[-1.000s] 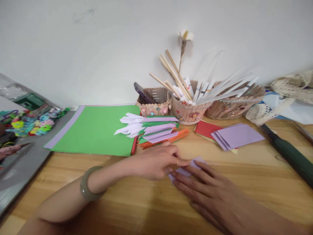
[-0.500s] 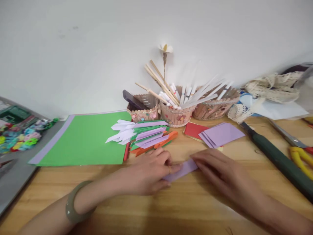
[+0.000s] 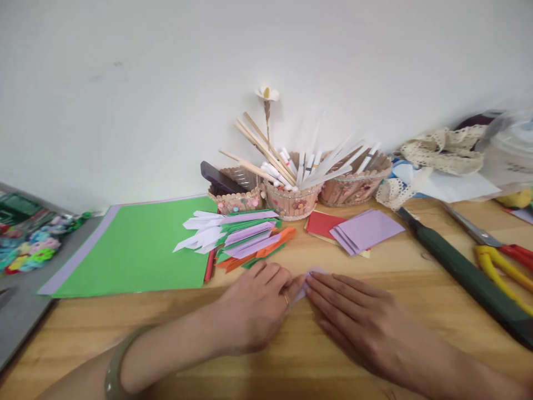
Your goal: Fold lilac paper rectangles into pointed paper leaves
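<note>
A small folded piece of purple paper [image 3: 298, 297] lies on the wooden table between my two hands, mostly covered by them. My left hand [image 3: 260, 305] has its fingers curled, with thumb and forefinger on the paper's left end. Stretched out side by side, the fingers of my right hand [image 3: 353, 316] lie flat over the paper's right part and press it down. Just beyond is a pile of folded purple, green and orange paper strips [image 3: 250, 236]. A stack of purple paper rectangles [image 3: 368, 230] rests partly over red paper [image 3: 320, 223].
Green sheets [image 3: 133, 244] lie at left beside a grey tray [image 3: 29, 311] of colourful pieces. Decorated baskets [image 3: 291, 203] with sticks and markers stand by the wall. At right are a dark green-handled tool [image 3: 462, 266], scissors [image 3: 491, 239] and lace [image 3: 445, 150].
My right hand has moved left along the purple paper and flattened over it, covering more of it. My left hand still holds its end. The view has shifted slightly.
</note>
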`<state>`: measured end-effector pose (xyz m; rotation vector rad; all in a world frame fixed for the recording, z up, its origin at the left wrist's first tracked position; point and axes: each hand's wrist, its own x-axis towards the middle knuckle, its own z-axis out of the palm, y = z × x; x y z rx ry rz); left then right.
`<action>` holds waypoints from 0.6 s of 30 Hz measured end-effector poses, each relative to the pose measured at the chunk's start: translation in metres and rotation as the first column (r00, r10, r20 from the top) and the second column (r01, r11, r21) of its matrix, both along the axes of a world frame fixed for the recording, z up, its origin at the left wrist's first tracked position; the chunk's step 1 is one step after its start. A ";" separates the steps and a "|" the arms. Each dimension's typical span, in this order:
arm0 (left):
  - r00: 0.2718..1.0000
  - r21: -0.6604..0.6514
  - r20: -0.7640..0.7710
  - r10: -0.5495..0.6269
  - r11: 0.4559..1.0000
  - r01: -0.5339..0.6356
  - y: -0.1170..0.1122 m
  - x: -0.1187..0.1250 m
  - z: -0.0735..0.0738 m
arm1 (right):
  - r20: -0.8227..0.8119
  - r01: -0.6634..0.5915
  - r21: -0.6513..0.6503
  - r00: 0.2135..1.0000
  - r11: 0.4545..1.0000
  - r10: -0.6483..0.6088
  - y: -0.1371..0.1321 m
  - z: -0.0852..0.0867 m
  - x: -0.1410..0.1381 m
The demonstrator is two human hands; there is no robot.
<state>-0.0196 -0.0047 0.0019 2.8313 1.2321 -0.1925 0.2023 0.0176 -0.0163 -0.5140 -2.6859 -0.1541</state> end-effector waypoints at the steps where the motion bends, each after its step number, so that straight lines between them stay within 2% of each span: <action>1: 1.000 0.022 -0.014 -0.011 1.000 0.011 -0.001 0.000 -0.002 | 0.006 0.009 -0.006 1.000 1.000 -0.009 0.000 -0.001 0.000; 5: 0.999 0.086 -0.041 -0.028 0.996 0.031 -0.002 0.000 -0.005 | 0.028 0.028 -0.016 0.999 0.999 -0.027 0.001 -0.003 0.001; 9: 0.993 0.154 -0.075 -0.094 0.983 0.105 -0.004 -0.001 -0.005 | 0.027 0.025 -0.015 0.999 1.000 -0.025 0.005 -0.001 0.002; 16: 0.961 0.217 -0.177 -0.213 0.944 0.250 -0.024 -0.004 0.004 | -0.010 0.037 -0.076 0.999 0.996 -0.038 0.010 0.004 0.002; 18: 0.960 0.221 -0.198 -0.199 0.945 0.242 -0.031 -0.006 0.006 | -0.038 0.037 -0.060 0.999 0.997 -0.039 0.013 0.002 0.004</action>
